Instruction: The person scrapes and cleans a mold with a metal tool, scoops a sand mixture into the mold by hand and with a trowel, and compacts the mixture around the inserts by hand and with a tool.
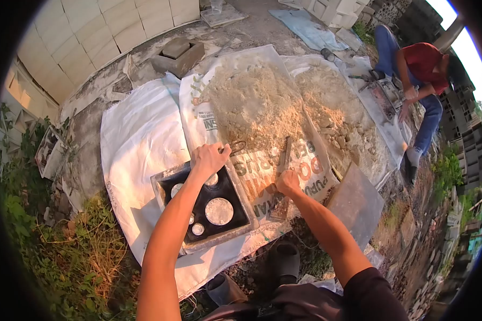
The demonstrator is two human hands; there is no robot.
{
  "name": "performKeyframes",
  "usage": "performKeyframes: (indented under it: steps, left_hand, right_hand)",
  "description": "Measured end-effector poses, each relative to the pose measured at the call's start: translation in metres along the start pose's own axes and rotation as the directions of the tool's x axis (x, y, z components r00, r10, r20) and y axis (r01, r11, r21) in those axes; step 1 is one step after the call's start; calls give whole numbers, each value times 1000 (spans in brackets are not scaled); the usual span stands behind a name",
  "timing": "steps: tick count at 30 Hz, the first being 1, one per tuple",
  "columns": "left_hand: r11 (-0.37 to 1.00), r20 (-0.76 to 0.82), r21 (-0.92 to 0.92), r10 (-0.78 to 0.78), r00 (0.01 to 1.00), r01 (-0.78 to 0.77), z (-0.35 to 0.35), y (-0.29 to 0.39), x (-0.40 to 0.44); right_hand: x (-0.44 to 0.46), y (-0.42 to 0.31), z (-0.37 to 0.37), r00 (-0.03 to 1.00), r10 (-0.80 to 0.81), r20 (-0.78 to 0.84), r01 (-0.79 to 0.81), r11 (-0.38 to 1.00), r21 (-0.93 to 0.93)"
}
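Observation:
My left hand is closed round the handle of a small dark metal tool, above the far edge of a square mould. Inside the mould's black interior are several round pale discs, the largest near the middle. My right hand is closed on a long narrow bar, which points away over the printed sack. A flat trowel-like piece lies just below that hand. Beyond both hands, a heap of sandy powder covers the sack.
White sacks cover the ground. A grey slab lies at the right, and a square concrete block stands at the back left. Another person sits at the upper right beside a second mould. Plants grow at the left.

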State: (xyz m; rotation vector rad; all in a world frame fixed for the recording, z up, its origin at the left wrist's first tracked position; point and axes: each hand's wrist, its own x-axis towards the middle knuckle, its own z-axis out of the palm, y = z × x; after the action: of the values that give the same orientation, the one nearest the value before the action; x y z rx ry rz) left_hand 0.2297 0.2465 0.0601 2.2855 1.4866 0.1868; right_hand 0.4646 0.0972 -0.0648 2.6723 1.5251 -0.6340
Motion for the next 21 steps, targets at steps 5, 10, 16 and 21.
performKeyframes:
  steps: [5, 10, 16, 21]
  left_hand:
    - [935, -287, -17, 336, 897, -355, 7, 10, -13]
    - [537, -128, -469, 744, 656, -701, -20, 65, -59]
    - [543, -366, -701, 284, 886, -463, -66, 74, -41]
    - [739, -544, -425, 253, 800, -523, -130, 50, -21]
  right_hand:
    - [-12, -4, -58, 998, -55, 4, 52, 969, 240]
    - [-9, -55, -173, 962, -90, 257, -152, 607, 780]
    - [29, -130, -198, 913, -176, 368, -342, 164, 925]
    - [42, -174, -210, 844, -391, 368, -486, -267, 832]
